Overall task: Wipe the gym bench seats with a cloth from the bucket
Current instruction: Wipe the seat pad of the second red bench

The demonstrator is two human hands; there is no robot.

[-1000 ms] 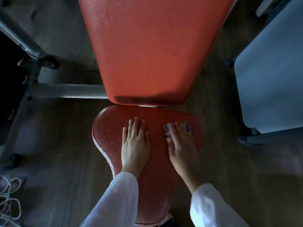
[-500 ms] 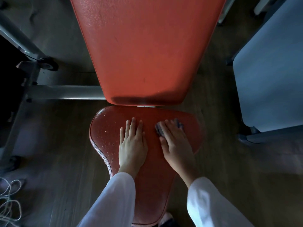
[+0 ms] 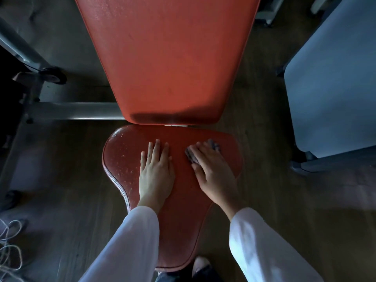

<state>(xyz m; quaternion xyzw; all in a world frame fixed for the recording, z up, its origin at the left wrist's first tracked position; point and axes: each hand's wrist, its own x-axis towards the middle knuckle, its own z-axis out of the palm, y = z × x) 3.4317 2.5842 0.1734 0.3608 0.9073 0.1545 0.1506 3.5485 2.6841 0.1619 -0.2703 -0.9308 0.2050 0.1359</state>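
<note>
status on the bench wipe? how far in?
Done: cloth is out and on the job; no bucket is in view. In hand: right hand presses the cloth flat on the right part of the seat pad, while left hand lies flat on the pad, empty. Left: pale specks mark the pad's left edge, so that side looks unwiped. Back pad: cannot tell if wiped.

- The left hand [image 3: 156, 176] lies flat, fingers spread, on the middle of the red seat pad [image 3: 122, 159].
- The right hand [image 3: 213, 169] presses a dark cloth [image 3: 191, 155] flat near the pad's right edge.
- The red back pad [image 3: 168, 58] meets the seat's far edge.
- White sleeves [image 3: 130, 247] cover both arms.
</note>
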